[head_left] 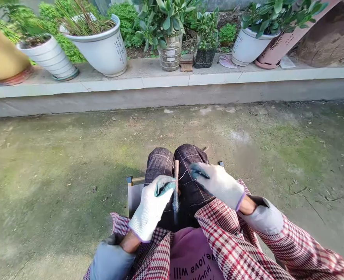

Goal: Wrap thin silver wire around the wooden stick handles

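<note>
My left hand (152, 204), in a white glove with a green-coated palm, is closed around a thin brown stick (177, 168) held upright above my lap. The lower part of the stick looks grey-blue and blurred; I cannot tell what covers it. A thin pale strand (185, 173) curves from the stick toward my right hand (218, 183). That hand, gloved the same way, is held over my right knee with its fingers pinched together at the strand's end. The fingertips are slightly smeared by motion.
My knees in dark checked trousers (159, 163) lie below the hands. A seat frame with a black-capped corner (129, 179) shows beside my left leg. Ahead runs a low tiled ledge (166, 82) with several plant pots, among them a large white pot (102, 54). Mossy concrete (72, 155) lies between.
</note>
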